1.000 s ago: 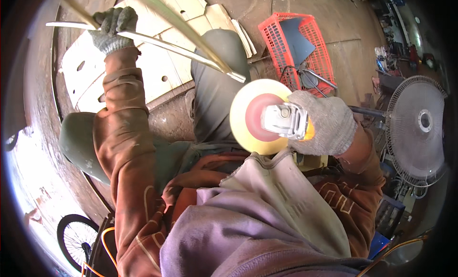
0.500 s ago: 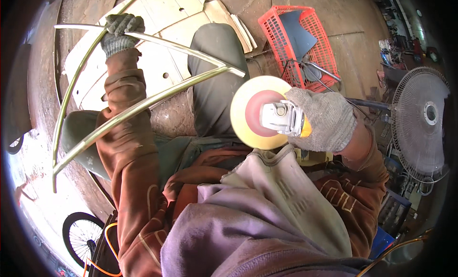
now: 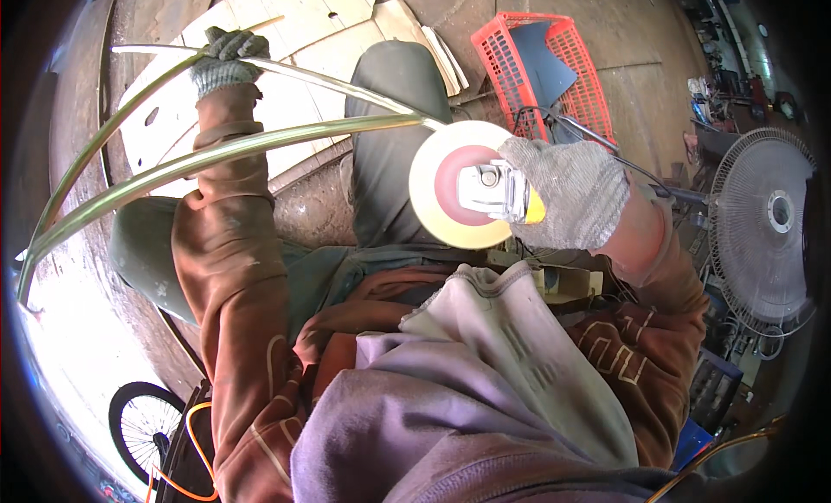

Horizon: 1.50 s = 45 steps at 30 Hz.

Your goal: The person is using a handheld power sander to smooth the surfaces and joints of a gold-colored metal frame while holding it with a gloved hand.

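holding a grinder (image 3: 498, 191) in front of the chest, the gloved right hand (image 3: 571, 204) is wrapped shut round its body, the pale disc (image 3: 459, 196) with its red centre facing up and hanging just above the knee (image 3: 381, 131). a loose grey cloth (image 3: 511, 347) drapes over the chest right below the disc, and a spinning disc could catch its edge and yank it in, i judge. the cord (image 3: 597, 144) trails off toward the red crate (image 3: 537, 70) and could snag. farther out, the gloved left hand (image 3: 225, 57) is closed tight on a frame of curved brass-coloured rods (image 3: 260, 144), held up at arm's length over white boards (image 3: 303, 35) on the floor. the rods meet near the disc's rim; gripped one-handed so far from that point, the frame could kick or twist if the disc bites. a fan (image 3: 766, 226) stands to the right.
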Each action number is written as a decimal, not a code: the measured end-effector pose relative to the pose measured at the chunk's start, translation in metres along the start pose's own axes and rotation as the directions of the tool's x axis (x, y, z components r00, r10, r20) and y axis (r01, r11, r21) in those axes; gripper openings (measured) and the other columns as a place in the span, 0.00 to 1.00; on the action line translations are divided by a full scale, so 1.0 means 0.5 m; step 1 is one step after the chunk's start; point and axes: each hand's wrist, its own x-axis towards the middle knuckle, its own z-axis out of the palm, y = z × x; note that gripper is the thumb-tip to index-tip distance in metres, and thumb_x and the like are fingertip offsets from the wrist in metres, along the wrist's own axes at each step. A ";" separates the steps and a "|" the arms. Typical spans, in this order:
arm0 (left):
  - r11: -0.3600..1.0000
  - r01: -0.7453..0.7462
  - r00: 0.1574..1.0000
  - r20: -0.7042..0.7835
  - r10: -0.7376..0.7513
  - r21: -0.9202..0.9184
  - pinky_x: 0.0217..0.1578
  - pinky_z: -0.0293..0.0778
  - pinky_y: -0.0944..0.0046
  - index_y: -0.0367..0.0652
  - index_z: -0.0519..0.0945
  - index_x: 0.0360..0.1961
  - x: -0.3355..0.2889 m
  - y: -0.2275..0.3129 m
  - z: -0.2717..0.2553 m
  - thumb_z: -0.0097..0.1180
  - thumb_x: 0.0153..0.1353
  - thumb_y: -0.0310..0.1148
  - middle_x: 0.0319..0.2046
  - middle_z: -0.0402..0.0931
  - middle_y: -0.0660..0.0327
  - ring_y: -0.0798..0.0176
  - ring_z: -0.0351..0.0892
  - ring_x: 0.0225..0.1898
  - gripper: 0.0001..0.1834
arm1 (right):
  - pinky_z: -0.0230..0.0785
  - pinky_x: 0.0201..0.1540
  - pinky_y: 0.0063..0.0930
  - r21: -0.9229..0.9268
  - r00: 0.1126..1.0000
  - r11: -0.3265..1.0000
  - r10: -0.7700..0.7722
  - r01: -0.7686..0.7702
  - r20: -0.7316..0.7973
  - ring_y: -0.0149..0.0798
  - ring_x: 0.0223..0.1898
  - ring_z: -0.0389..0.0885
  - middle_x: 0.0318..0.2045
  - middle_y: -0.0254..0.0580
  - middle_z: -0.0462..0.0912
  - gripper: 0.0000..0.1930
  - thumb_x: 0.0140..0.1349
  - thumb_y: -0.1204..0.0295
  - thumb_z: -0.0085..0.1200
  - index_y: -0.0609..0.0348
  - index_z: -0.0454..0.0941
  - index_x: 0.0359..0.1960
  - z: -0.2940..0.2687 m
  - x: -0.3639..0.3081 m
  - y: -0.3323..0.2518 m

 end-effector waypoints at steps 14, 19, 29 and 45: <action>0.997 0.055 0.997 0.057 -0.052 -0.055 0.21 0.56 0.62 0.52 0.70 0.22 0.008 -0.006 -0.007 0.33 0.77 0.50 0.10 0.53 0.74 0.71 0.51 0.11 0.26 | 0.78 0.33 0.47 -0.041 0.999 0.999 -0.027 0.028 0.017 0.54 0.30 0.86 0.31 0.48 0.84 0.30 0.49 0.61 0.69 0.55 0.74 0.54 -0.015 0.039 0.013; 0.998 0.041 0.998 0.040 -0.040 -0.039 0.21 0.55 0.63 0.51 0.69 0.20 0.007 -0.019 0.002 0.33 0.77 0.48 0.10 0.53 0.75 0.71 0.53 0.11 0.26 | 0.81 0.40 0.46 0.014 0.988 0.998 0.056 -0.059 0.144 0.55 0.37 0.87 0.41 0.48 0.87 0.34 0.47 0.60 0.72 0.51 0.76 0.58 -0.035 0.051 0.012; 0.998 0.038 0.995 0.092 -0.034 -0.043 0.20 0.55 0.64 0.52 0.67 0.18 0.022 -0.019 -0.009 0.33 0.77 0.50 0.09 0.52 0.75 0.72 0.52 0.10 0.28 | 0.82 0.38 0.44 0.057 1.000 0.998 0.000 0.000 -0.002 0.55 0.36 0.87 0.37 0.47 0.87 0.33 0.46 0.62 0.74 0.50 0.77 0.56 -0.041 0.056 0.038; 0.996 0.065 0.985 0.162 -0.053 -0.068 0.17 0.54 0.65 0.52 0.74 0.17 0.034 -0.005 -0.014 0.34 0.76 0.49 0.05 0.55 0.75 0.71 0.54 0.07 0.30 | 0.81 0.45 0.46 0.033 0.997 0.997 0.072 -0.073 0.021 0.54 0.42 0.87 0.42 0.49 0.87 0.33 0.48 0.60 0.73 0.53 0.75 0.57 -0.061 0.079 0.064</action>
